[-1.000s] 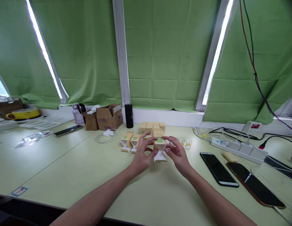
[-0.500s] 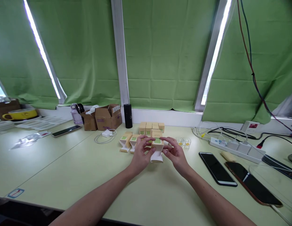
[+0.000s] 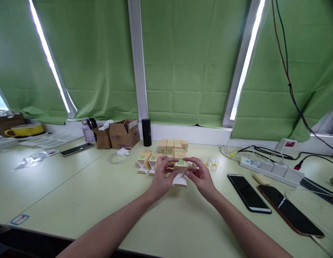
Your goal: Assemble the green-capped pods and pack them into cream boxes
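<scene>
Between my two hands is a small kraft box (image 3: 180, 164) with a green label and its white-lined flap hanging open toward me. My left hand (image 3: 163, 175) grips its left side, and my right hand (image 3: 200, 175) grips the right side with thumb and fingers. Just left of my left hand stand two similar boxes with open flaps, one farther left (image 3: 144, 161) and one closer (image 3: 153, 163). Behind my hands several closed kraft boxes (image 3: 170, 146) stand in a row. Clear plastic cups with yellow bits (image 3: 210, 163) sit right of my right hand.
Two phones (image 3: 249, 193) (image 3: 290, 209) and a white power strip (image 3: 271, 170) with cables lie at the right. A black cylinder (image 3: 146, 132), a cardboard box (image 3: 124, 134), a charger with its cable (image 3: 122, 152) and another phone (image 3: 76, 149) are toward the back left.
The held box is tipped slightly, its labelled face a little lower. Both hands keep nearly the same place and hold, and the whole view has shifted very slightly.
</scene>
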Demonstrator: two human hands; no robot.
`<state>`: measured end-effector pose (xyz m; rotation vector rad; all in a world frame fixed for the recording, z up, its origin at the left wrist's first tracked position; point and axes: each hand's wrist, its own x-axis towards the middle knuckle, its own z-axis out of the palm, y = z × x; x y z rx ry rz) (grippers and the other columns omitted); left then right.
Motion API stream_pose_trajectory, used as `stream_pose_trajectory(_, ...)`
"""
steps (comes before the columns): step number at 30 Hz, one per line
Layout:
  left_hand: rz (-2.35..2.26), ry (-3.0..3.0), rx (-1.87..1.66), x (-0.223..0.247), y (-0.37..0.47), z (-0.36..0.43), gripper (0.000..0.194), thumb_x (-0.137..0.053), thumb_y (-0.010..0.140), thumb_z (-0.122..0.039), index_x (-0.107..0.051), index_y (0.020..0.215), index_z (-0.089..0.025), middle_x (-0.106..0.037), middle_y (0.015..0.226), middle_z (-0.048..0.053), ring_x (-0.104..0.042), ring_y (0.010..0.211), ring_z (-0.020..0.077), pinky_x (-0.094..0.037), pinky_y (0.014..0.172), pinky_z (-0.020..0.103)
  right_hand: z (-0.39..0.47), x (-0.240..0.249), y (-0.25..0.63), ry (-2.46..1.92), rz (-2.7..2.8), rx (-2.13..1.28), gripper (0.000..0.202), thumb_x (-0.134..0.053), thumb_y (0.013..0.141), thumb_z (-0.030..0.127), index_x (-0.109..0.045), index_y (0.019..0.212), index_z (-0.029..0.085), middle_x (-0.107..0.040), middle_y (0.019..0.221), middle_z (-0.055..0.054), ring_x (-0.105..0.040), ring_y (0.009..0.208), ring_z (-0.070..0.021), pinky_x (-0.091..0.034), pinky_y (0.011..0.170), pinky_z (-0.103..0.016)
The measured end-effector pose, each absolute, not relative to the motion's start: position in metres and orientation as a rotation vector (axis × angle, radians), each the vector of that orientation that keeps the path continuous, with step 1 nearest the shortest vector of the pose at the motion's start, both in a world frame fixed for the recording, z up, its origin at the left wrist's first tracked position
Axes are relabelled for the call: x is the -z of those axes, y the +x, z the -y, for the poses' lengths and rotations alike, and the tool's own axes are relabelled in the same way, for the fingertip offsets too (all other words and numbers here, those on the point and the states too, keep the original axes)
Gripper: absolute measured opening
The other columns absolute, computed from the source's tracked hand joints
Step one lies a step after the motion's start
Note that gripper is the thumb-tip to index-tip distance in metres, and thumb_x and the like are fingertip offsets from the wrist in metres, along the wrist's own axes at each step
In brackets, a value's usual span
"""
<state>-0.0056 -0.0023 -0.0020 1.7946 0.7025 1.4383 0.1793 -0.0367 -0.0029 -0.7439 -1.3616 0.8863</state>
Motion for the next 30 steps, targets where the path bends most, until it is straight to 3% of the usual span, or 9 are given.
stream_pose_trajectory(13, -0.757, 1.825, -1.432, 0.0, -0.002, 0.009, 0.024, -0.07, 0.09, -0.03, -0.069, 0.113, -0.025, -0.04, 0.118, 0.006, -0.059, 0.09, 0.0138, -0.061, 0.084, 0.034, 0.036, 0.006, 0.175, -0.842, 1.339, -0.866, 0.034, -0.074, 0.085, 0.038, -0.065, 0.116, 0.027, -0.065, 0.109, -0.005, -0.07, 0.081, -0.0167, -0.06, 0.073, -0.033)
stream_pose_trajectory(19, -0.783, 1.85, -1.409, -0.001, -0.003, 0.01, 0.028, -0.07, 0.091, -0.032, -0.068, 0.118, -0.027, -0.039, 0.121, 0.006, -0.059, 0.095, 0.0161, -0.06, 0.086, 0.036, 0.036, 0.006, 0.176, -0.831, 1.335, -0.878, 0.034, -0.075, 0.085, 0.038, -0.065, 0.117, 0.029, -0.064, 0.12, -0.006, -0.072, 0.09, -0.019, -0.06, 0.077, -0.034)
stream_pose_trajectory(26, -0.548, 1.905, -1.261, -0.004, -0.01, 0.012, 0.055, -0.061, 0.096, -0.055, -0.054, 0.146, -0.033, -0.035, 0.137, 0.012, -0.053, 0.125, 0.0299, -0.054, 0.105, 0.047, 0.036, -0.001, 0.179, -0.831, 1.279, -0.918, 0.038, -0.076, 0.084, 0.042, -0.063, 0.117, 0.028, -0.067, 0.117, -0.006, -0.072, 0.082, -0.0191, -0.06, 0.075, -0.036)
stream_pose_trajectory(30, -0.494, 2.003, -1.175, -0.005, -0.013, 0.012, 0.084, -0.073, 0.083, -0.063, -0.042, 0.156, -0.038, -0.029, 0.147, 0.012, -0.044, 0.136, 0.036, -0.047, 0.113, 0.055, 0.037, -0.006, 0.182, -0.834, 1.26, -0.895, 0.038, -0.077, 0.083, 0.041, -0.064, 0.115, 0.028, -0.069, 0.114, -0.006, -0.072, 0.082, -0.0203, -0.059, 0.074, -0.037)
